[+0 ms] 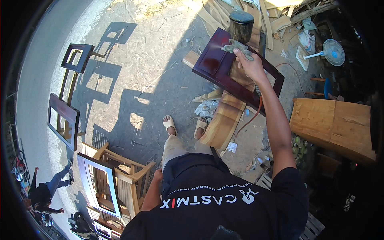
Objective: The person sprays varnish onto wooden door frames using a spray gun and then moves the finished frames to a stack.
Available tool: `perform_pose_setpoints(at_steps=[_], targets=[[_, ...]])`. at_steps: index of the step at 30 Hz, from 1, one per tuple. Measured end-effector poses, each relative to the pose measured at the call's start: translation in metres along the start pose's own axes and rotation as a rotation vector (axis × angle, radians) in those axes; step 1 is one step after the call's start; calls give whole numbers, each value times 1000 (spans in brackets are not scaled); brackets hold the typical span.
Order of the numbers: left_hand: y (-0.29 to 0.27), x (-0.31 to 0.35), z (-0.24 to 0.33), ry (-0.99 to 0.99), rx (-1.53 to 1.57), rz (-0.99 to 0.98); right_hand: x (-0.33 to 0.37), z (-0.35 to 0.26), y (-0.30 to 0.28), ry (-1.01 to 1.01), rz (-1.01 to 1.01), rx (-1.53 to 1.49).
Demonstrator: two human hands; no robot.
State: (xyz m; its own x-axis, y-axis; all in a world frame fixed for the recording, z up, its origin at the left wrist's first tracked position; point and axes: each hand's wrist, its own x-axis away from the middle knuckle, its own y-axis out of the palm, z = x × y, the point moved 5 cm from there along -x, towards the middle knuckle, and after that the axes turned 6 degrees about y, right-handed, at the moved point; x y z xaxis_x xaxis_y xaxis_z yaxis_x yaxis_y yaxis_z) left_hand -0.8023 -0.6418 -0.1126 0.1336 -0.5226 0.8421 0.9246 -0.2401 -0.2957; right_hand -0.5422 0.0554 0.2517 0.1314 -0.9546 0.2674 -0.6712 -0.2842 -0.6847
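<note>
My right hand (251, 66) is closed round a paint-spattered spray gun (236, 45), its nozzle facing left with a faint mist in front. A dark lidded cup (241, 27) rises above the gun. Just beneath lies a glossy dark red-brown wooden panel (208, 60) with a rectangular opening at its right part. It rests across a broad wooden board (226, 116). An orange hose (256, 114) hangs below my right forearm. My left hand (158, 175) is low beside my thigh; its fingers are mostly hidden, and I cannot tell whether it holds anything.
Dark frames (64, 120) stand along the left, with a white-blue glinting frame (98, 184) against slatted wooden furniture (136, 172). Scrap planks (216, 16) lie at the far side. A fan (333, 52) and wooden cabinet (332, 124) are right. A person (46, 192) is by the road.
</note>
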Motion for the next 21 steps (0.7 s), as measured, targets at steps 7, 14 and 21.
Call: perform_pose_setpoints(at_steps=[7,14,21], targets=[[-130,-56,-2,52,170,62,108,-2,44,61,-101,-63],[-201,-106,-9,97,142,18,140,-18,65,91,-35,-118],[-193,-104,15,108,195,-18,31,-40,49,125,252,-27]])
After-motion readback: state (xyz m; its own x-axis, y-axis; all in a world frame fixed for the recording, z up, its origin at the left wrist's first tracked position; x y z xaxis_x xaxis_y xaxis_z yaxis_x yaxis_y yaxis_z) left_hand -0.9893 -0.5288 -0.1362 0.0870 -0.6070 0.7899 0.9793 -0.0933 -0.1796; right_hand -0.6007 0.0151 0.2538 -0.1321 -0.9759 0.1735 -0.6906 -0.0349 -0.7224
